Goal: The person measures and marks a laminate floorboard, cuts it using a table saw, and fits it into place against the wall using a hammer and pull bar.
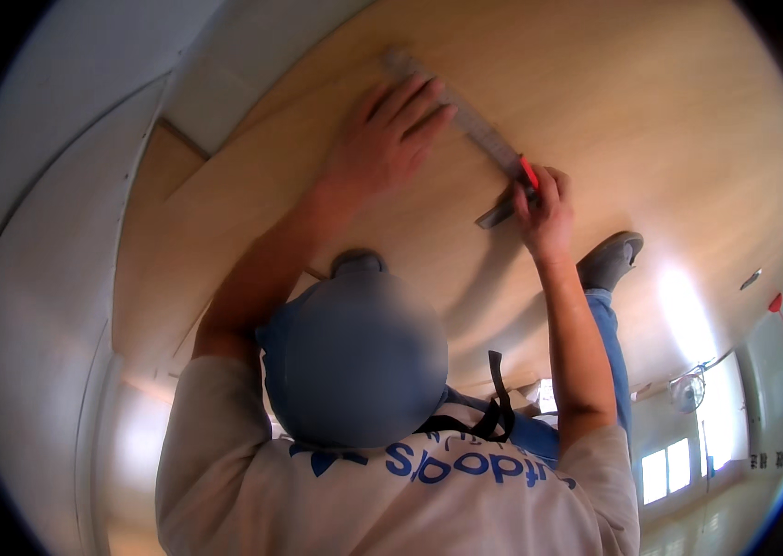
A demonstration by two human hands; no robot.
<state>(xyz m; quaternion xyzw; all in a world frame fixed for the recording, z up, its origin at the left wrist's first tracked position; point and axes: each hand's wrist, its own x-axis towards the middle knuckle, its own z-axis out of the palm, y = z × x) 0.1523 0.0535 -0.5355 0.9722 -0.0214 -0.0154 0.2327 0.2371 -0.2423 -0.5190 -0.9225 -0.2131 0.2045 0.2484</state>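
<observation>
The left hand lies flat, fingers spread, on the ruler toward eleven o'clock. The right hand is closed on a red knife at the ruler's lower end; its blade is hidden. The board lies beneath.

Only one view, a wide fisheye that sits close behind the person's shoulders, looking over the shirt back at the wooden floor and both hands. The edges bend hard, with the wall curving on the left and a window low right.
</observation>
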